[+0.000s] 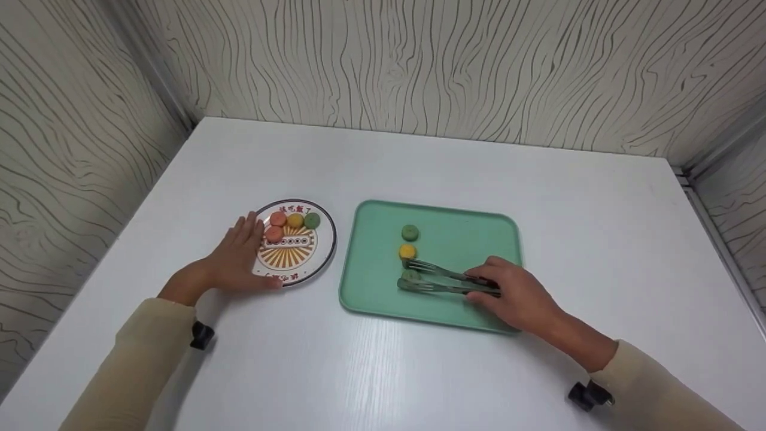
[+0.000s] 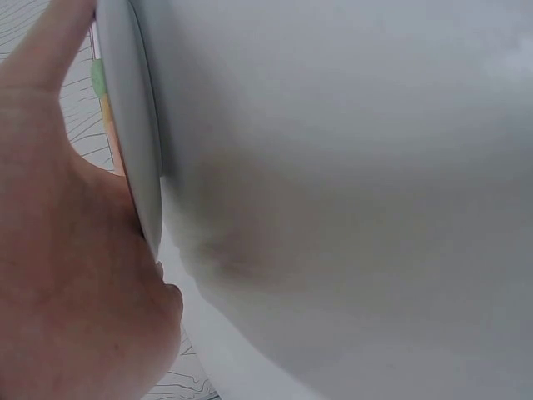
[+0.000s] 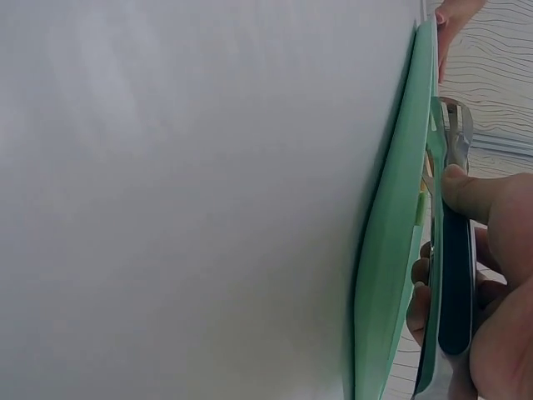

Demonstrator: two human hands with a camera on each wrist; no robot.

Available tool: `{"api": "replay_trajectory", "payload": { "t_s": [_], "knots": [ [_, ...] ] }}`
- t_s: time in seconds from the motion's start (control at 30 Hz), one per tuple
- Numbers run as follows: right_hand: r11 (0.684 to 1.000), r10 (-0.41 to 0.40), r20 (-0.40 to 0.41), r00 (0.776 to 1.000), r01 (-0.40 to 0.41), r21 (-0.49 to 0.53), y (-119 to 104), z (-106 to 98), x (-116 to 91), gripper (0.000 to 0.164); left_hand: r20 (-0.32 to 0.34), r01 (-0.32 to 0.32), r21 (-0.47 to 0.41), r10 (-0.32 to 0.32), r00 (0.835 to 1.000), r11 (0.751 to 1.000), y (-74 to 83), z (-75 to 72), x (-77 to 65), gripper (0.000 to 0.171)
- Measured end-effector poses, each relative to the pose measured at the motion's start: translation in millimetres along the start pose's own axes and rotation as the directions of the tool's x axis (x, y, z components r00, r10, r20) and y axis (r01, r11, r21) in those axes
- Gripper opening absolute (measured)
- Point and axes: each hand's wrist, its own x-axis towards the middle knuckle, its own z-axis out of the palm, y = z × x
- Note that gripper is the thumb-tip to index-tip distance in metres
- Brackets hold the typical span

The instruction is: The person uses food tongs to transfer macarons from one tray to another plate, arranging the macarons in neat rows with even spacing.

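My right hand (image 1: 516, 294) grips metal tongs (image 1: 443, 272) with dark handles, thumb on one arm and fingers on the other. The tong arms are spread, and their tips lie either side of a green macaron (image 1: 411, 276) on the green tray (image 1: 371, 299). Beyond it on the tray sit a yellow macaron (image 1: 407, 251) and another green macaron (image 1: 410, 233). With fingers and thumb spread, my left hand (image 1: 236, 257) rests along the left rim of a round patterned plate (image 1: 323, 251). Two pink macarons (image 1: 274, 233), a yellow one (image 1: 295, 221) and a green one (image 1: 312, 221) lie on that plate.
Both plate and tray stand on a white table (image 1: 371, 371), a narrow gap between them. Wood-patterned panels (image 1: 395, 66) rise behind the table and at both sides. Dark wrist mounts (image 1: 202, 335) sit by both sleeves.
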Motion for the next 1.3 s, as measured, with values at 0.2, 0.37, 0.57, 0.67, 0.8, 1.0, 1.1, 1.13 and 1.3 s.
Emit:
{"api": "replay_trajectory", "payload": {
  "t_s": [0.2, 0.37, 0.57, 0.67, 0.8, 1.0, 1.1, 1.13, 1.3],
  "knots": [
    [1.000, -0.004, -0.007, 1.000, 0.004, 0.004, -1.1, 1.7, 0.2, 0.031, -0.002, -0.002, 0.008, 0.002, 1.000, 1.000, -3.4, 2.7, 2.3, 0.134],
    [1.000, 0.000, -0.009, 1.000, 0.000, 0.022, -1.0, 2.7, 0.1, 0.030, -0.003, 0.006, 0.017, -0.006, 1.000, 1.000, -6.0, 5.0, 4.2, 0.134],
    [1.000, -0.010, -0.017, 1.000, 0.010, 0.016, -1.3, 3.0, 0.0, 0.029, -0.006, 0.007, 0.005, -0.007, 1.000, 1.000, -4.5, 3.9, 2.9, 0.134],
    [1.000, -0.020, -0.022, 1.000, 0.020, 0.007, -1.4, 3.2, 0.3, 0.027, -0.012, -0.001, -0.001, 0.001, 1.000, 1.000, -4.4, 4.0, 2.5, 0.133],
    [1.000, -0.027, -0.030, 0.999, 0.027, 0.003, -1.9, 3.4, 0.3, 0.027, -0.013, -0.003, -0.007, 0.003, 1.000, 1.000, -2.2, 2.2, 1.6, 0.133],
    [0.999, -0.052, -0.047, 0.998, 0.051, -0.014, -2.5, 4.8, 0.5, 0.027, -0.010, 0.005, 0.004, -0.005, 1.000, 1.000, -6.5, 5.5, 4.4, 0.135],
    [0.998, -0.053, -0.045, 0.998, 0.052, -0.022, -2.7, 5.3, 0.5, 0.027, -0.013, 0.003, 0.023, -0.003, 1.000, 1.000, -9.6, 8.5, 6.3, 0.136],
    [0.998, -0.053, -0.045, 0.998, 0.052, -0.025, -2.6, 5.3, 0.6, 0.027, -0.012, 0.006, 0.034, -0.005, 1.000, 0.999, -10.1, 8.9, 6.7, 0.136],
    [0.999, -0.049, -0.050, 0.998, 0.048, -0.025, -2.7, 4.2, 1.8, 0.026, -0.017, -0.002, 0.005, 0.002, 1.000, 1.000, -5.2, 4.8, 3.6, 0.134]
  ]
}}
